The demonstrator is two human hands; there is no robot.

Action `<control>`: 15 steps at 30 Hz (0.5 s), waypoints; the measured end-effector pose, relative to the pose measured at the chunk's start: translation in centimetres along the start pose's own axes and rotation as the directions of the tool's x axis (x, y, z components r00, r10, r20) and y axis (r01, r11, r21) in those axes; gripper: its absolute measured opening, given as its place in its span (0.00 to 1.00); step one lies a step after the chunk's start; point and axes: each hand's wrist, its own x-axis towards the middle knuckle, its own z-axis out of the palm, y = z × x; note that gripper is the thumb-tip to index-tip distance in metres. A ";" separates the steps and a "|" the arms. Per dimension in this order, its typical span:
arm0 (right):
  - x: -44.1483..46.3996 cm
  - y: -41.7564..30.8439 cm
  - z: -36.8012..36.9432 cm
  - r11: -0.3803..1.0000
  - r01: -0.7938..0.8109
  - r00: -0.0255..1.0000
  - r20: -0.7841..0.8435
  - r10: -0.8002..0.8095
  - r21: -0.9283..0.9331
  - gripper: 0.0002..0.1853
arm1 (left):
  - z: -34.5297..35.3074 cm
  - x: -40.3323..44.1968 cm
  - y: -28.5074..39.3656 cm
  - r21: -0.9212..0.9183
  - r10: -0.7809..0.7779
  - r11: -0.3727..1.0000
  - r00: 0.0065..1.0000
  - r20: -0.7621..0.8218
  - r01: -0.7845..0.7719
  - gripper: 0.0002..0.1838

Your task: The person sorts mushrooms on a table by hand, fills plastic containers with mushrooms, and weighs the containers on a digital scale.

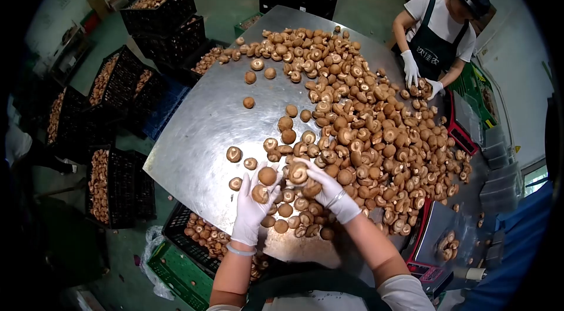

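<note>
My left hand [251, 212], in a white glove, is curled around brown-capped shiitake mushrooms [260, 194], one at the palm and another at the fingertips. Also gloved, my right hand [329, 189] has its thumb and fingers on a larger shiitake mushroom [298, 173] with its pale underside showing. Both hands are over the near edge of a big heap of shiitake mushrooms [376, 140] on a metal table [200, 117]. A few loose mushrooms lie left of my hands, and several more sit between and below them.
Across the table, a co-worker [437, 41] in white gloves handles mushrooms. Red-edged scales [432, 240] stand at the right, one bearing mushrooms, near stacked clear trays [502, 187]. Black crates [120, 187] of mushrooms stand left; a green crate [179, 276] lies below the table edge.
</note>
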 end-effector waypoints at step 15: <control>-9.6 12.1 2.4 0.998 0.022 0.978 -0.206 -0.033 -0.056 0.19 | -1.3 -8.3 -10.8 0.828 0.192 -0.265 0.814 0.548 -0.495 0.37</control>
